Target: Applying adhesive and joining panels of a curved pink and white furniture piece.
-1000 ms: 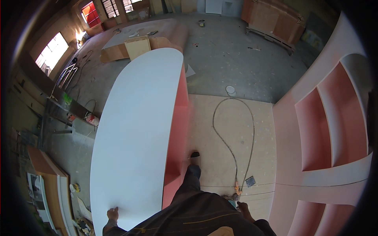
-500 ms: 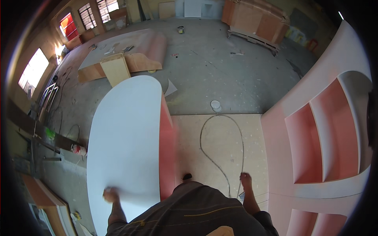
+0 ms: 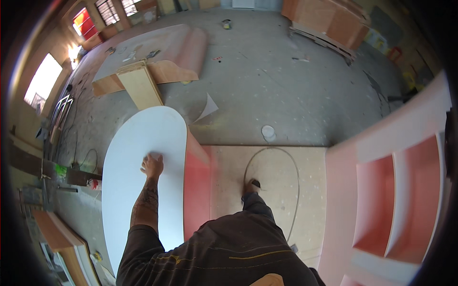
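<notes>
A long counter top [image 3: 143, 205] with a rounded far end and a pale bluish-white surface lies to my left. Its side panel [image 3: 196, 190] is pink. My left hand [image 3: 152, 164] rests on the top near the rounded end, fingers curled in. Something small and pale seems to be under the fingers, but I cannot make it out. My right hand is out of sight. Below me, a thin dark hose or cable [image 3: 297, 190] loops over the beige board floor [image 3: 224, 162], and one of my feet [image 3: 253, 185] stands inside the loop.
To the right rises a curved pink and white shelf unit [image 3: 341, 190] with recessed compartments. A white round tub [image 3: 268, 132] stands past the board's edge. Farther off are a low curved platform [image 3: 181, 47], a leaning wooden panel [image 3: 140, 86] and a large brown crate-like block [image 3: 329, 24] on a pallet.
My left hand has slid forward along the counter top toward its rounded end. My right hand has left the view. I have stepped forward, and one foot shows more.
</notes>
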`<action>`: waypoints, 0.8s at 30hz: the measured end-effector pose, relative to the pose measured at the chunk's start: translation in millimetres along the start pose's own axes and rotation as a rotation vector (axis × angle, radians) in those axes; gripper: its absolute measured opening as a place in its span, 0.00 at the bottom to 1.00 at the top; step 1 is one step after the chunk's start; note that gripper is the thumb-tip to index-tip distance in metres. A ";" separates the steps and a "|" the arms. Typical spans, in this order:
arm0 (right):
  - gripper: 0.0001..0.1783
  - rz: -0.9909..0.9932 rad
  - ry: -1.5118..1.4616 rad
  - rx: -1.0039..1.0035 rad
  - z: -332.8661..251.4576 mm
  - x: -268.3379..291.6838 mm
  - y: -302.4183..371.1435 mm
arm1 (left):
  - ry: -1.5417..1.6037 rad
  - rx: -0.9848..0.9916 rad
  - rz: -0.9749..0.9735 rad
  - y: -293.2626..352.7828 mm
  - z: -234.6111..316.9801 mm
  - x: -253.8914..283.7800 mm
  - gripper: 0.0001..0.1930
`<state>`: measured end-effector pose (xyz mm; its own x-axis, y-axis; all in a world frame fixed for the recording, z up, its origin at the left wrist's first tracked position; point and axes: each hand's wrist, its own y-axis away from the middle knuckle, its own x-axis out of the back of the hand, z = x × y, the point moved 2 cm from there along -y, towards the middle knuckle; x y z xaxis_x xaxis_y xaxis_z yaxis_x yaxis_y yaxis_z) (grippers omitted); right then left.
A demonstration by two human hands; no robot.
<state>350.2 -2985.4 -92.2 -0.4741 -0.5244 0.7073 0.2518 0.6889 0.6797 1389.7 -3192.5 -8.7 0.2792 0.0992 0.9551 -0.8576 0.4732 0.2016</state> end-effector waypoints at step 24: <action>0.17 -0.072 -0.232 0.737 -923.8 124.9 -429.9 | -0.103 0.248 -0.233 25.5 8.9 4.9 0.44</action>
<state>962.1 -3809.2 -116.3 -0.6528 -0.5184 0.5524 -0.3741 0.8547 0.3600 1365.3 -3187.7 3.1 0.4458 -0.0817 0.8914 -0.8582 0.2443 0.4515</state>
